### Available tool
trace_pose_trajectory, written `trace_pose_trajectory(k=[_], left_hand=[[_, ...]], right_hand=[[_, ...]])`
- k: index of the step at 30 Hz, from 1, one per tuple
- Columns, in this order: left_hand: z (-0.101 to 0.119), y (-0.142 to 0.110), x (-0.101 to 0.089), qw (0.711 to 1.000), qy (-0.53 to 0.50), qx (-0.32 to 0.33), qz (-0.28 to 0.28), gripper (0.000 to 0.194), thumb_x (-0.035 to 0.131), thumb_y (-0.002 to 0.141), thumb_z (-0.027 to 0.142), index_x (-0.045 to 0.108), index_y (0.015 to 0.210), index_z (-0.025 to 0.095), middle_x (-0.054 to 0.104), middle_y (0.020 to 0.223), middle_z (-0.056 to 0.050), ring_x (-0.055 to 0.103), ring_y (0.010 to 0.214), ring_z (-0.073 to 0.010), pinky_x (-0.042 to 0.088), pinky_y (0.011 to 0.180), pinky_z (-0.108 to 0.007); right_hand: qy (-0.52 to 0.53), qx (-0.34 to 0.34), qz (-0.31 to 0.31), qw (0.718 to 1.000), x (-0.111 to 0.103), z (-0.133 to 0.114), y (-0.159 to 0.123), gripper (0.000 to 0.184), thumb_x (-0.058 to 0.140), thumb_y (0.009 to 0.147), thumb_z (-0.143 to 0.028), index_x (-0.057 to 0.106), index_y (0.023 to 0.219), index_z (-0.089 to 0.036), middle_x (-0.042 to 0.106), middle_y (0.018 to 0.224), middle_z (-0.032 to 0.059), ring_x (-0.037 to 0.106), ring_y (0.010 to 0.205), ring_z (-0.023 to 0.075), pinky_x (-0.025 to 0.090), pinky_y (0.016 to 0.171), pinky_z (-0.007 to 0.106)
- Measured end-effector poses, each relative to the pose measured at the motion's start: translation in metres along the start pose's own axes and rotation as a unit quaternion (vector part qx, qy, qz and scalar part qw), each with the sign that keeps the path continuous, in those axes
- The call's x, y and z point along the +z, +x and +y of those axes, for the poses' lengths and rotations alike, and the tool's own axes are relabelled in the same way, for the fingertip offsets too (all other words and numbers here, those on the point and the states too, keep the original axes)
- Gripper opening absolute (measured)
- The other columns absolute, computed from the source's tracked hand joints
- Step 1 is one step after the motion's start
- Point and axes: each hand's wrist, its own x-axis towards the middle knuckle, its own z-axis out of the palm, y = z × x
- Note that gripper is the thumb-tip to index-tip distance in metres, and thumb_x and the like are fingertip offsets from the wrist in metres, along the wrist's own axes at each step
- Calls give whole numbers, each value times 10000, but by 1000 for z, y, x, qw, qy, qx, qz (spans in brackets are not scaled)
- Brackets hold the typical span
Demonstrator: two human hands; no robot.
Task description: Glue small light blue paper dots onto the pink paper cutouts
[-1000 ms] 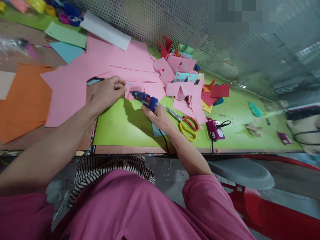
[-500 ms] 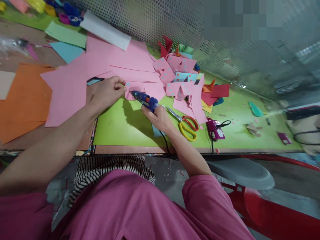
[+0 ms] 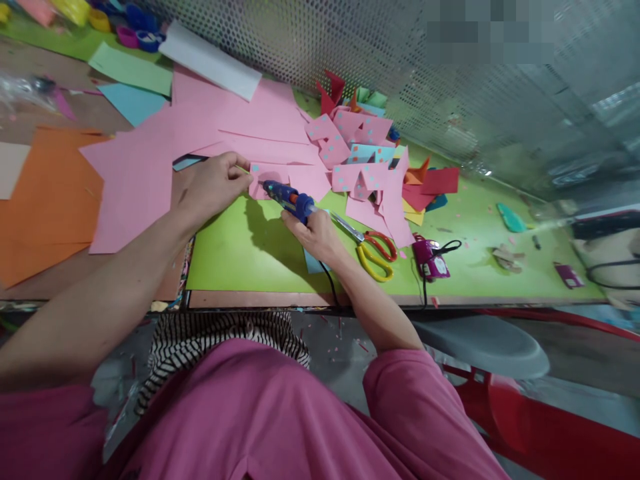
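Note:
My right hand [image 3: 315, 233] grips a blue glue gun [image 3: 289, 197], its nozzle pointing left onto a small pink paper piece [image 3: 296, 178] with blue dots. My left hand [image 3: 213, 185] pinches the left edge of that pink piece, fingers closed on it, holding it down on the green mat [image 3: 240, 253]. The gun's black cord [image 3: 327, 283] runs back off the table edge.
Yellow and red scissors [image 3: 373, 250] lie right of my right hand. A heap of dotted pink folded pieces [image 3: 357, 153] sits behind. Large pink sheets [image 3: 165, 147] and orange sheets [image 3: 45, 200] lie at left. A perforated metal wall [image 3: 350, 47] stands behind. A small magenta device [image 3: 433, 261] lies at right.
The glue gun's nozzle has shifted slightly left along the pink piece; both hands otherwise stay in place.

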Motion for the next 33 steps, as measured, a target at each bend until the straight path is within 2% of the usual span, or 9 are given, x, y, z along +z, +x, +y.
trace_pose_trajectory(k=[23,28,31,33], left_hand=[[-6,1,2,1000,-9,6,5,322,585,821,365,698,1095,239,745,921,2,619,815,-179,473,739,-274],[-8,2,3,1000,-4,12,8,318,577,808,374,698,1071,242,752,902,5,631,795,-184,470,708,-289],[-7,2,3,1000,-11,10,6,298,588,812,366,693,1064,249,765,934,10,641,802,-186,464,702,-298],[-5,1,2,1000,-5,3,3,290,595,823,368,691,1071,251,771,957,24,640,818,-181,458,714,-296]], right_hand=[[17,-7,6,1000,4,-1,-1,301,524,913,-496,458,779,-236,448,639,-23,400,619,132,293,573,320],[-37,-4,49,998,-19,-2,-18,277,503,918,-495,490,826,-234,489,666,-5,405,622,147,330,597,324],[-145,-13,100,984,-45,18,-38,284,525,896,-519,499,876,-237,564,777,37,478,711,188,380,671,349],[-238,-1,133,962,-65,41,-54,299,538,882,-526,516,926,-231,602,868,88,522,825,245,407,732,382]])
